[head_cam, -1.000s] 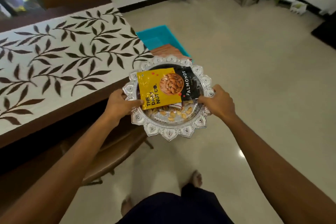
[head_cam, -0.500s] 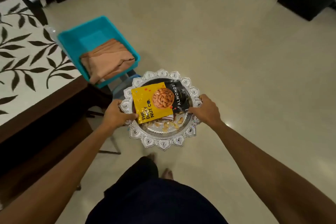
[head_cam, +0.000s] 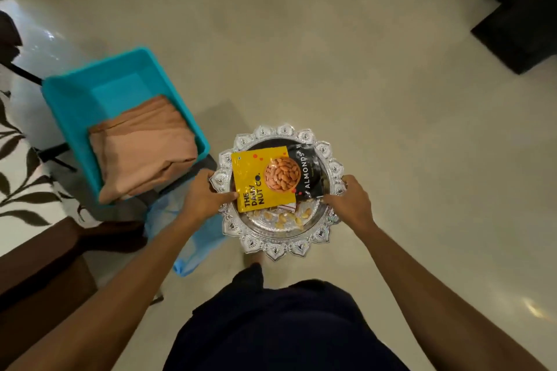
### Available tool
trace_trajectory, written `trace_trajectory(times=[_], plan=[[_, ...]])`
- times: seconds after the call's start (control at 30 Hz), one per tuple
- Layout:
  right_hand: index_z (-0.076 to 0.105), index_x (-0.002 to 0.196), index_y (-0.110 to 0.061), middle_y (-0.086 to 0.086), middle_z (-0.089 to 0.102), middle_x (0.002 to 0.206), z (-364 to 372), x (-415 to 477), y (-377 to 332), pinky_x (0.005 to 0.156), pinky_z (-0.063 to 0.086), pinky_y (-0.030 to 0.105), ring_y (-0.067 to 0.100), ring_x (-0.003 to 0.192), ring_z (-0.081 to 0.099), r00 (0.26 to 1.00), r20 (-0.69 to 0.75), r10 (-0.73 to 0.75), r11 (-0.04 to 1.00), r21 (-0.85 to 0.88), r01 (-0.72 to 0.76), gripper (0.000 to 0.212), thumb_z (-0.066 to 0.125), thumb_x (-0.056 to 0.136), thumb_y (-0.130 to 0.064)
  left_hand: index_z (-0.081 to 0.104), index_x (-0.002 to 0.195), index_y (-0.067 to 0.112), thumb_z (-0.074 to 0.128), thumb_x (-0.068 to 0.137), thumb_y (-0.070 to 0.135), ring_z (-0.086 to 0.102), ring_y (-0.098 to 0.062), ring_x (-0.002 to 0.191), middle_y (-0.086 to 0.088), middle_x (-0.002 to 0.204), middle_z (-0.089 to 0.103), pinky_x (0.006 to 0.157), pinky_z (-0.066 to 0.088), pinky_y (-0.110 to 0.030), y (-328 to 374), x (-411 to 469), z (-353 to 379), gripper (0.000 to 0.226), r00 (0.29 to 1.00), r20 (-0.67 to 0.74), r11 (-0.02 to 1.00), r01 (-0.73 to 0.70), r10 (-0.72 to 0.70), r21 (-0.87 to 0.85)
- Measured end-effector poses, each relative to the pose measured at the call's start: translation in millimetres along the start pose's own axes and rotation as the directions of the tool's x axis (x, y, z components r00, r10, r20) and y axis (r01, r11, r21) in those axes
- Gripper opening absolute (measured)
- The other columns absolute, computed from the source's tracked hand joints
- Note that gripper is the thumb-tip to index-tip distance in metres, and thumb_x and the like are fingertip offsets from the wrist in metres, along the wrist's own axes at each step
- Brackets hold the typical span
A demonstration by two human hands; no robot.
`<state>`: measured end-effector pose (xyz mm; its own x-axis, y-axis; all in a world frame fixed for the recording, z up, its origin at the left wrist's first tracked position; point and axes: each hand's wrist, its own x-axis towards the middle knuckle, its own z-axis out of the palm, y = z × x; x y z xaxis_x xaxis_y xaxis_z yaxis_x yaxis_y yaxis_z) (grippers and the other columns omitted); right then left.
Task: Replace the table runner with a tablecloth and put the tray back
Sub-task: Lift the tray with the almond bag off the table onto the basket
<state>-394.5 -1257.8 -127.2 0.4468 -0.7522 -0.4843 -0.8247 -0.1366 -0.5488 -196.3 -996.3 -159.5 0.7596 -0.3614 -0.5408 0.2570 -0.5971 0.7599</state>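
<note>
Carried further from the table, the silver tray (head_cam: 276,240) is now held over the floor, just right of the teal bin (head_cam: 120,84).
Head view: the left hand (head_cam: 201,196) and the right hand (head_cam: 350,205) curl round opposite rims; an almond packet (head_cam: 265,178) lies inside; a folded peach cloth (head_cam: 141,147) fills the bin; the leaf-print runner (head_cam: 16,159) shows at the far left.

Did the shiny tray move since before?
Yes. The tray has gone away from the leafy table runner, to the right past the teal bin, and is now over the floor.
</note>
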Motion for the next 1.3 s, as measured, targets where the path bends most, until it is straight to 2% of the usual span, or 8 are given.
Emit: trace_trajectory(times=[0.23,0.47,0.57,0.7,0.87,1.03,1.17,1.3], plan=[[0.047,0.109,-0.029,-0.013,0.058,0.084,-2.5,127.3,-91.5,0.057,0.036,0.027,0.005,0.071,0.056,0.982,0.081,-0.168,0.983,-0.061,0.173,0.053,0.084,0.071,-0.028,0.051,0.108,0.020,0.090,0.071,0.020,0.068,-0.020,0.089,0.003,0.096,0.068,0.068,0.057,-0.036,53.9,82.2,-10.8,0.054,0.985,-0.170,0.994,0.002,-0.020,-0.108],[0.048,0.104,-0.026,-0.017,0.055,0.087,17.3,250.4,-212.8,0.058,0.036,0.028,0.000,0.073,0.051,0.882,0.309,-0.355,0.912,-0.091,0.399,0.053,0.086,0.067,-0.035,0.054,0.109,0.024,0.090,0.071,0.015,0.068,-0.017,0.093,0.002,0.104,0.070,0.082,0.058,-0.042,79.4,149.5,-23.3,0.053,0.911,-0.379,0.954,0.049,-0.164,-0.296],[0.050,0.104,-0.028,-0.020,0.058,0.089,30.4,297.0,-268.9,0.058,0.040,0.027,-0.001,0.075,0.054,0.810,0.417,-0.413,0.868,-0.089,0.488,0.053,0.087,0.067,-0.026,0.054,0.116,0.022,0.089,0.071,0.011,0.069,-0.022,0.097,-0.003,0.108,0.070,0.081,0.059,-0.041,91.2,171.9,-25.8,0.058,0.844,-0.458,0.911,0.079,-0.277,-0.406],[0.051,0.105,-0.030,-0.021,0.058,0.089,58.8,338.0,-348.4,0.059,0.037,0.023,-0.005,0.077,0.053,0.704,0.537,-0.464,0.799,-0.090,0.595,0.054,0.088,0.066,-0.025,0.053,0.103,0.029,0.089,0.072,0.014,0.071,-0.023,0.094,-0.003,0.103,0.072,0.079,0.060,-0.049,102.9,194.0,-31.5,0.050,0.741,-0.531,0.845,0.092,-0.411,-0.527],[0.057,0.113,-0.023,-0.007,0.067,0.096,114.8,357.7,-439.8,0.069,0.048,0.031,0.018,0.084,0.064,0.555,0.659,-0.509,0.687,-0.078,0.723,0.050,0.081,0.069,-0.017,0.052,0.103,0.016,0.084,0.076,0.002,0.068,-0.036,0.102,-0.016,0.108,0.070,0.088,0.056,-0.056,107.1,215.9,-52.7,0.044,0.617,-0.543,0.688,-0.004,-0.569,-0.725],[0.056,0.113,-0.023,-0.004,0.066,0.095,181.6,349.1,-517.4,0.059,0.040,0.026,0.013,0.076,0.061,0.412,0.747,-0.521,0.550,-0.074,0.832,0.048,0.081,0.073,-0.020,0.053,0.097,0.022,0.082,0.075,-0.002,0.073,-0.019,0.084,-0.003,0.094,0.073,0.058,0.058,-0.027,103.6,234.4,-96.1,0.043,0.504,-0.561,0.595,-0.111,-0.657,-0.796],[0.055,0.118,-0.020,-0.004,0.064,0.099,236.3,337.9,-569.5,0.062,0.044,0.028,0.020,0.083,0.063,0.322,0.806,-0.497,0.464,-0.067,0.883,0.051,0.080,0.074,-0.023,0.054,0.113,0.015,0.086,0.075,0.006,0.068,-0.026,0.098,-0.008,0.109,0.070,0.084,0.058,-0.047,94.4,242.7,-139.5,0.050,0.447,-0.555,0.585,-0.081,-0.702,-0.807],[0.054,0.115,-0.022,-0.002,0.066,0.099,293.5,325.9,-619.1,0.075,0.059,0.051,0.028,0.088,0.068,0.242,0.870,-0.429,0.393,-0.061,0.917,0.048,0.078,0.073,-0.021,0.053,0.112,0.011,0.087,0.073,0.009,0.064,-0.023,0.094,-0.011,0.108,0.068,0.084,0.057,-0.049,85.8,257.1,-169.5,0.052,0.322,-0.546,0.555,-0.070,-0.774,-0.829]])
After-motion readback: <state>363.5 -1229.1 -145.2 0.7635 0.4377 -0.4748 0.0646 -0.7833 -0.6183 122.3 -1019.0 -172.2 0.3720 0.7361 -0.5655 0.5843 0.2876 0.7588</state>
